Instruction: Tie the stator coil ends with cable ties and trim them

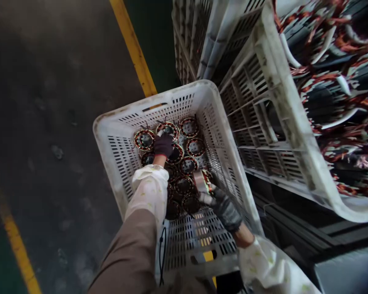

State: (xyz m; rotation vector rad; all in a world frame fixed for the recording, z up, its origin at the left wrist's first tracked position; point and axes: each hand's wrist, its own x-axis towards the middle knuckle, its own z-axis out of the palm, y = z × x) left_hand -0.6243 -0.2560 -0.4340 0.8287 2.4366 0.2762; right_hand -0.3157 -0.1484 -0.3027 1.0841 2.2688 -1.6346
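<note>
White slotted crate (227,157) on the floor, seen from above, slightly askew. Inside, a close-set layer of coil rings (188,158), copper-coloured windings around dark round openings, mostly lying flat; thin dark leads stick up from a few near the far wall.

Right hand (227,210), dark grey glove with pale fingertips, is inside the crate toward the near right. Its fingers (206,199) grasp the held ring (201,181), which is tipped on its side, smooth pale metal flank showing and wound end turned right. It sits over the right edge of the layer, beside the slotted wall; whether it touches the rings below, cannot tell.

Left hand (163,145), dark glove, reaches farther in, over the upper left part of the layer. Pale fingertips lie at the edge of the far middle ring (174,126); glove hides the grip, so clenched or released, cannot tell.

Both forearms in white patterned sleeve covers (147,190); brown cloth above the left one. A black cord (162,253) hangs by the near end of the crate.

To the right, a second crate (282,106), standing higher, filled with larger wound parts (325,77), reddish copper with white tubing. Left, dark scuffed floor (58,81) and a yellow line (135,47).
</note>
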